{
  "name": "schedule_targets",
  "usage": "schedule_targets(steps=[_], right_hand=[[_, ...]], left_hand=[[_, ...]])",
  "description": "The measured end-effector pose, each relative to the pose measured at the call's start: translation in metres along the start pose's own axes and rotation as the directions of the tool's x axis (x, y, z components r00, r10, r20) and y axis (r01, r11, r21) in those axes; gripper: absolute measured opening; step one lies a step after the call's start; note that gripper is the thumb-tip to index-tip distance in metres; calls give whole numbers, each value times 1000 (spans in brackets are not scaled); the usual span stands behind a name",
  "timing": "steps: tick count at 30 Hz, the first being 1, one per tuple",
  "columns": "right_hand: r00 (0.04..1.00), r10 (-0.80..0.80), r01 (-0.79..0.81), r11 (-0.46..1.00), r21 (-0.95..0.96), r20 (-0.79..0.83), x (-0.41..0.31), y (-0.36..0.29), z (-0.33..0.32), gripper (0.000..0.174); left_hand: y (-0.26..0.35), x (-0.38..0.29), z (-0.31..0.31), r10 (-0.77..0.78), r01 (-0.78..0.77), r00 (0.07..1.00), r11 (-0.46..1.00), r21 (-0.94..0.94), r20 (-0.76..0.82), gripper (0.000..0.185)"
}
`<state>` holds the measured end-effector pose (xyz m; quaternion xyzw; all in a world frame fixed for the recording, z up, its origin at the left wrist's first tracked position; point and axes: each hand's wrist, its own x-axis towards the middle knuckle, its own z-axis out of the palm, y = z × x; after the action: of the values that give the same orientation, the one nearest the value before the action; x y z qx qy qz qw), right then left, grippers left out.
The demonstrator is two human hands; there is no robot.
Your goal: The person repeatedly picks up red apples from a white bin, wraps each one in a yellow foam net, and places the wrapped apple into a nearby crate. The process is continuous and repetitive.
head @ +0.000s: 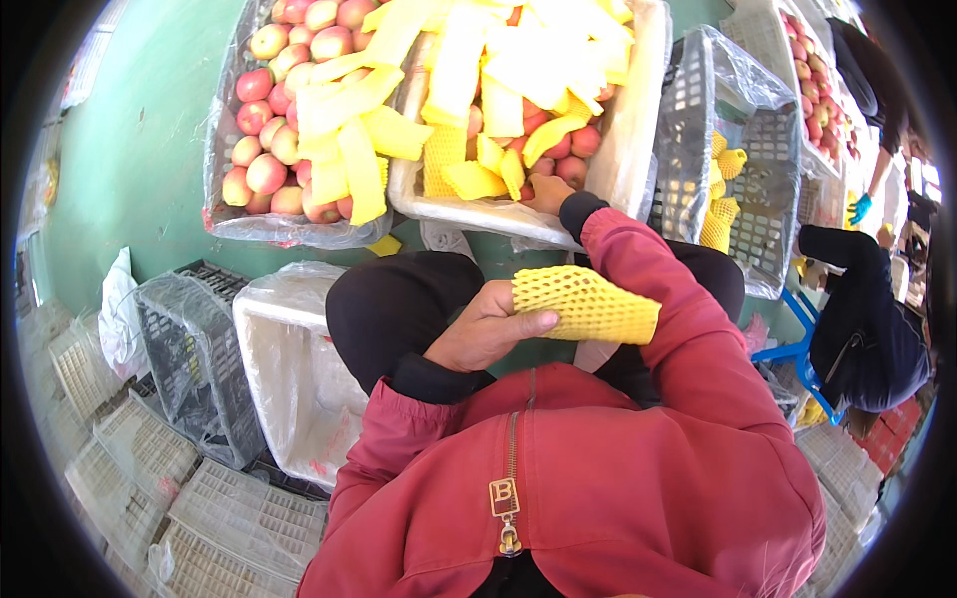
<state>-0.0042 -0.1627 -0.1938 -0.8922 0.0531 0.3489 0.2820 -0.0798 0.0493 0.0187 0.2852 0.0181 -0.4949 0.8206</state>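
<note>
My left hand holds a yellow foam net sleeve above my lap, its fingers partly inside the sleeve. My right hand reaches over the near wall of a plastic-lined crate, its fingertips at a red apple. Whether it grips that apple cannot be told. Flat yellow foam net sleeves lie over the apples there, the upper ones washed out by bright light. To the left, a second lined crate holds red and yellow apples with more sleeves on top.
At right stands a grey lined crate with sleeved pieces inside. A white lined crate and a black crate stand at left, near pale crates. Beyond the right crate, a person sits by a blue stool; another person's gloved hand shows.
</note>
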Motion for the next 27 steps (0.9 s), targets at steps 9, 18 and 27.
schedule_targets(steps=[9,18,27], right_hand=[[993,58,-116,580,806,101,-17,15,-43,47],[852,-520,131,117,984,-51,-128,-56,-137,71],[710,-507,608,792,62,-488,-215,-112,-117,65]], left_hand=[[-6,20,-17,401,-431,667,895,114,-628,28],[-8,25,-19,461,-548,675,836,28,-576,32],[-15,21,8,530,-501,821,847,180,-210,49]])
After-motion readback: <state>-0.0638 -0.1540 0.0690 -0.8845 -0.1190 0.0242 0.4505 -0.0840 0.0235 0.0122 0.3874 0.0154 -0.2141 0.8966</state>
